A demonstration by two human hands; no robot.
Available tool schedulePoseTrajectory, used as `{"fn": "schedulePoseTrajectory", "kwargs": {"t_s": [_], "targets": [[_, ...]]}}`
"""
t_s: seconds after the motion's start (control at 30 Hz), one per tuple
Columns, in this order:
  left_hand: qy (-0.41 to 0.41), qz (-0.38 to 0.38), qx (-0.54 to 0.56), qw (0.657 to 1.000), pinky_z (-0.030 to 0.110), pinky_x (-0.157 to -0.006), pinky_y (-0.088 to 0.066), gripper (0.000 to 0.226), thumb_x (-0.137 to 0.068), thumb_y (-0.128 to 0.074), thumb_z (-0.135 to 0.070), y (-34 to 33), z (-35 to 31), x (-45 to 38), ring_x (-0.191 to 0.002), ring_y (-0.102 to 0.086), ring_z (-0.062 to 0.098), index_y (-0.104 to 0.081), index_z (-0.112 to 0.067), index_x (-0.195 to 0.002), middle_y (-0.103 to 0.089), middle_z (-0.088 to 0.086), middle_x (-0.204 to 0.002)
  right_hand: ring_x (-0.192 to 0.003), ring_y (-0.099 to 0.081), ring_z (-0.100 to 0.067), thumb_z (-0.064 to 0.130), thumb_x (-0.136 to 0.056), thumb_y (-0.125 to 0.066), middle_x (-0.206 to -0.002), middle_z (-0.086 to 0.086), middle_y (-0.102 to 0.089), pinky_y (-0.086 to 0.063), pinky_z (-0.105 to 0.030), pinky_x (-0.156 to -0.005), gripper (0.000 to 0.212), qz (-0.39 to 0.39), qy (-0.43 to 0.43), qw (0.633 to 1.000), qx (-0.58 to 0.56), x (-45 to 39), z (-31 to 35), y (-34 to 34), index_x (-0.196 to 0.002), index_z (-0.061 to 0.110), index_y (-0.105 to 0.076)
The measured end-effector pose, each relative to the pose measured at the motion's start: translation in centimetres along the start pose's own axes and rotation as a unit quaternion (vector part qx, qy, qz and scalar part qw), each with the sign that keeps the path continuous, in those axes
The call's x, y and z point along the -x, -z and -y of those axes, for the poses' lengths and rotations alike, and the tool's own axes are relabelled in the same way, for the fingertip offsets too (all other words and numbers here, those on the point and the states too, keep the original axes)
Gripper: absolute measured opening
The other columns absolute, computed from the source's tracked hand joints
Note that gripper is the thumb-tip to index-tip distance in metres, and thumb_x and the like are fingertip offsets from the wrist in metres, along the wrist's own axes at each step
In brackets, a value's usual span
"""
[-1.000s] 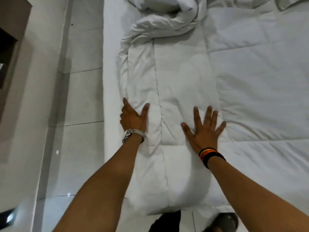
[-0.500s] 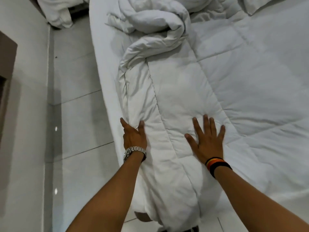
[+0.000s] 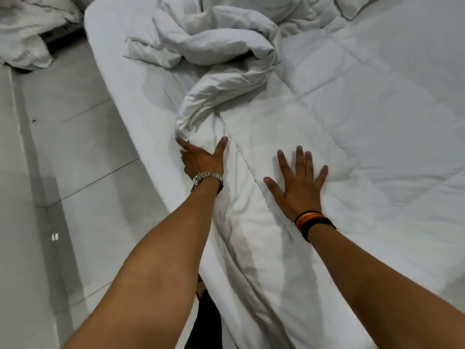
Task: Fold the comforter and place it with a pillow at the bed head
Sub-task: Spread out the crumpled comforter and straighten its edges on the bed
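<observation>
Both hands (image 3: 299, 190) farther up comforter (image 3: 339, 102).

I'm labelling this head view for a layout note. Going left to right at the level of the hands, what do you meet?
Tiled floor → left hand at the comforter's folded edge → right hand flat on the comforter → smooth comforter.

Soft matt white cloth, quilted in stitched squares and creased, on the comforter (image 3: 352, 102). Smooth matt sheet on the bed (image 3: 120, 71). Glossy pale tiles on the floor (image 3: 83, 159) at nine o'clock. Shiny metal wristwatch (image 3: 207, 178); wristbands (image 3: 313, 221), perhaps woven fabric.
</observation>
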State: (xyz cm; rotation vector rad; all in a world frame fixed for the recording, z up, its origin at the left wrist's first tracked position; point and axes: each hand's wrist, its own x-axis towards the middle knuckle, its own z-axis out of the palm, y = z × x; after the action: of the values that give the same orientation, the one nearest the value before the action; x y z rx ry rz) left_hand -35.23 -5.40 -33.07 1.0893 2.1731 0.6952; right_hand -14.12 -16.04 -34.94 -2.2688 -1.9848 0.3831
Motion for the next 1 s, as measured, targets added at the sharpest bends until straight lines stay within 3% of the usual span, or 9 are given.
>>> {"fn": "schedulePoseTrajectory", "kwargs": {"t_s": [0.07, 0.17, 0.3, 0.43, 0.57, 0.7, 0.8, 0.9, 1.0], "targets": [[-0.015, 0.008, -0.006, 1.000, 0.048, -0.115, -0.033, 0.142, -0.071, -0.065, -0.085, -1.7, -1.0, -3.0, -0.141, -0.041, 0.039, 0.015, -0.010, -0.162, -0.039, 0.023, -0.156, -0.161, 0.011, -0.030, 0.077, -0.098, -0.019, -0.175, -0.008, 0.011, 0.006, -0.072, -0.120, 0.078, 0.009, -0.041, 0.999, 0.014, -2.4, 1.3, -1.5, -0.165, 0.043, 0.002], [-0.035, 0.020, 0.028, 0.999, 0.037, -0.098, -0.048, 0.119, -0.082, -0.071, -0.069, -2.1, 0.5, -5.1, -0.121, -0.061, 0.038, -0.005, -0.010, -0.163, -0.061, 0.019, -0.138, -0.161, 0.009, -0.031, 0.076, -0.100, -0.018, -0.176, -0.009, 0.008, 0.004, -0.074, -0.119, 0.075, -0.007, -0.083, 0.996, 0.017, -4.7, 3.7, -2.9, -0.165, 0.045, 0.000], [-0.080, -0.006, 0.096, 0.992, 0.021, -0.074, -0.041, 0.092, -0.085, -0.076, -0.057, 1.7, 5.0, -6.9, -0.097, -0.068, 0.029, -0.024, -0.026, -0.154, -0.073, 0.007, -0.110, -0.162, -0.005, -0.031, 0.073, -0.101, -0.022, -0.176, -0.006, -0.007, -0.001, -0.072, -0.121, 0.073, -0.046, -0.012, 0.999, 0.014, -4.3, 8.3, -4.9, -0.166, 0.040, -0.017], [0.007, 0.108, 0.044, 0.993, 0.036, -0.081, -0.053, 0.115, -0.079, -0.079, -0.060, 3.3, 4.8, -7.1, -0.102, -0.069, 0.036, -0.003, -0.027, -0.160, -0.069, 0.017, -0.125, -0.162, 0.009, -0.025, 0.076, -0.097, -0.013, -0.176, -0.002, 0.004, 0.003, -0.070, -0.122, 0.076, 0.034, -0.083, 0.996, -0.016, -4.0, 10.8, -4.1, -0.165, 0.043, -0.011], [-0.006, 0.121, 0.090, 0.988, 0.050, -0.108, -0.045, 0.151, -0.049, -0.080, -0.087, 7.6, 0.2, -9.4, -0.135, -0.052, 0.037, 0.010, -0.038, -0.160, -0.048, 0.012, -0.153, -0.162, 0.007, -0.020, 0.080, -0.095, -0.021, -0.176, -0.004, 0.002, 0.002, -0.067, -0.124, 0.079, -0.085, -0.154, 0.966, -0.191, -9.3, 12.9, 2.2, -0.165, 0.045, -0.006], [0.031, 0.123, 0.253, 0.959, 0.039, -0.105, -0.040, 0.148, -0.047, -0.055, -0.105, 10.7, -9.5, -16.5, -0.140, -0.049, 0.030, 0.015, -0.042, -0.160, -0.040, 0.006, -0.162, -0.162, 0.001, -0.026, 0.082, -0.092, -0.038, -0.176, -0.004, 0.002, -0.005, -0.069, -0.123, 0.087, -0.228, -0.114, 0.935, -0.246, -17.5, 14.8, 9.8, -0.164, 0.047, -0.003], [0.103, 0.073, 0.332, 0.935, 0.046, -0.116, -0.031, 0.158, -0.051, -0.068, -0.095, 9.6, -19.5, -22.7, -0.148, -0.038, 0.033, 0.019, -0.023, -0.162, -0.025, 0.011, -0.168, -0.162, 0.002, -0.028, 0.091, -0.078, -0.051, -0.176, -0.005, 0.004, -0.003, -0.069, -0.121, 0.107, -0.185, -0.112, 0.951, -0.222, -23.8, 15.4, 12.6, -0.162, 0.053, 0.003], [0.134, 0.101, 0.334, 0.927, 0.052, -0.119, -0.027, 0.173, -0.045, -0.083, -0.084, 6.9, -26.8, -28.5, -0.150, -0.032, 0.038, 0.027, -0.013, -0.158, -0.020, 0.017, -0.168, -0.151, -0.033, -0.033, 0.095, -0.066, -0.060, -0.165, -0.011, -0.032, -0.026, -0.066, -0.120, 0.122, -0.124, -0.098, 0.966, -0.204, -28.9, 15.8, 11.8, -0.160, 0.055, 0.007], [0.109, 0.131, 0.258, 0.951, 0.051, -0.115, -0.034, 0.175, -0.047, -0.094, -0.068, 4.3, -28.2, -33.1, -0.144, -0.044, 0.038, 0.031, -0.011, -0.156, -0.031, 0.019, -0.164, -0.110, -0.062, -0.032, 0.094, -0.068, -0.060, -0.121, -0.008, -0.061, -0.051, -0.052, -0.097, 0.120, -0.105, -0.091, 0.977, -0.162, -31.7, 17.9, 9.7, -0.163, 0.050, -0.002]]}}
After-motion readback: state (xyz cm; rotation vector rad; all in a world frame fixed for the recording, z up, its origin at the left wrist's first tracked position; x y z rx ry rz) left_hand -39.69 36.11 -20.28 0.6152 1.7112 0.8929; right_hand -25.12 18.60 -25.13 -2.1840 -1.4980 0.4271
